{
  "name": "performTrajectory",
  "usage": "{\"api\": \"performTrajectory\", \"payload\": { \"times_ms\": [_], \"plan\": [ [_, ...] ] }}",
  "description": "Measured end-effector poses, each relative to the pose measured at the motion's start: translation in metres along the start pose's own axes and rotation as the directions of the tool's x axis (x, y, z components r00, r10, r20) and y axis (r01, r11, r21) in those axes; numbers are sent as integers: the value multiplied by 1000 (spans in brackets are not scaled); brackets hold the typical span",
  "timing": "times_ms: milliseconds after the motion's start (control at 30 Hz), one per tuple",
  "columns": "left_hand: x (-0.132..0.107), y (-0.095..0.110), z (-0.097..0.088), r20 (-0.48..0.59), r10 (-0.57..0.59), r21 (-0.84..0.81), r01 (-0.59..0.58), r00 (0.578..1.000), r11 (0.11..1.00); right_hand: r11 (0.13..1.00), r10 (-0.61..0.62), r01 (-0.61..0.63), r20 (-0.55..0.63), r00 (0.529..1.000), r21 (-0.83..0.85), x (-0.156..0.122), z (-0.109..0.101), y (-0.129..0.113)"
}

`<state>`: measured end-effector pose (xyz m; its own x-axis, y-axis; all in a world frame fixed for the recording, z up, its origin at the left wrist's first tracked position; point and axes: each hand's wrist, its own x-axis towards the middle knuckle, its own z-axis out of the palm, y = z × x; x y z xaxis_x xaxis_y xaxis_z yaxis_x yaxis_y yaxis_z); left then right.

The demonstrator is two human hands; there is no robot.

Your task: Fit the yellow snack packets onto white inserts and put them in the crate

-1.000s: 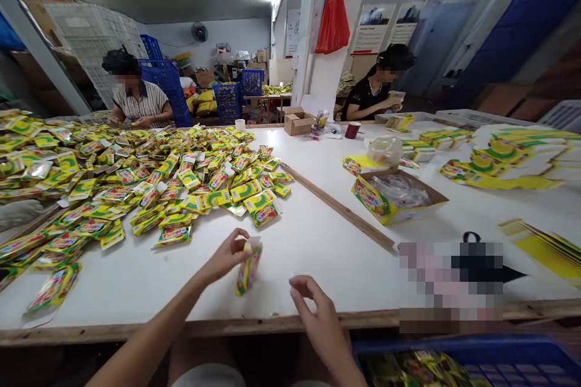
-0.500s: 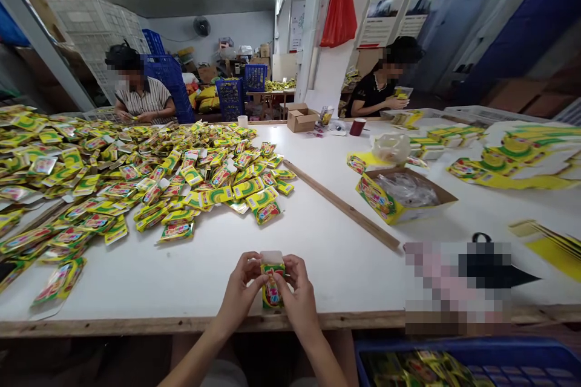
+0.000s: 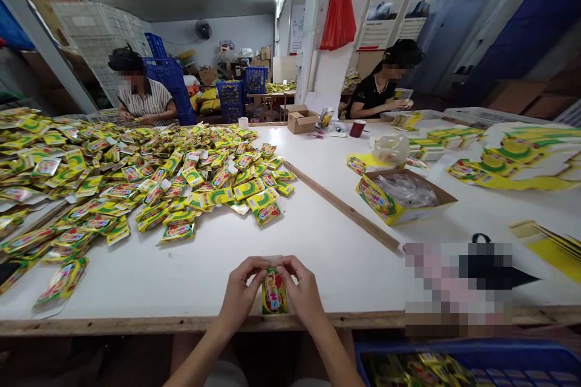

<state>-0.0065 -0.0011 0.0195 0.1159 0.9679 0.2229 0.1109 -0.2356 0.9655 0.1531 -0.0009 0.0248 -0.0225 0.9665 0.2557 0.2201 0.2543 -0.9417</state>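
Note:
Both of my hands pinch one small yellow and green packet [image 3: 274, 294] near the front edge of the white table [image 3: 318, 254]. My left hand [image 3: 240, 294] grips its upper left side, fingers closed. My right hand [image 3: 303, 295] grips its upper right side, fingers closed too. The packet stands upright between them, its printed face towards me and its white top flap hidden under my fingertips. A large heap of like packets [image 3: 136, 181] spreads over the table's left half, an arm's reach from my left hand.
A long wooden strip [image 3: 340, 205] lies diagonally on the table. An open yellow carton [image 3: 399, 196] with plastic bags stands to the right. Flat printed cartons [image 3: 512, 157] lie far right. A blue crate [image 3: 454, 366] with packets sits below right. Two people work at the far side.
My right hand came in to join the left on the packet. The packet turned upright, and its white top flap went under my fingers.

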Motion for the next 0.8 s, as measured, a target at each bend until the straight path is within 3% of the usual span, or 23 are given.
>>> {"api": "performTrajectory", "payload": {
  "times_ms": [100,333,600,800],
  "plan": [
    [0,1,4,-16,-13,-47,12,1000,999,998,12,-10,-45,999,55,-5,-1,0],
    [-8,8,8,-14,130,134,-127,991,983,995,-99,99,15,995,-27,-11,-6,-7],
    [-4,11,16,-90,-44,56,49,995,997,993,5,-7,-17,1000,-118,-3,-4,-11],
    [3,11,17,-100,-122,-33,120,987,992,998,9,-10,-7,1000,-61,1,-6,-14]
  ]
}}
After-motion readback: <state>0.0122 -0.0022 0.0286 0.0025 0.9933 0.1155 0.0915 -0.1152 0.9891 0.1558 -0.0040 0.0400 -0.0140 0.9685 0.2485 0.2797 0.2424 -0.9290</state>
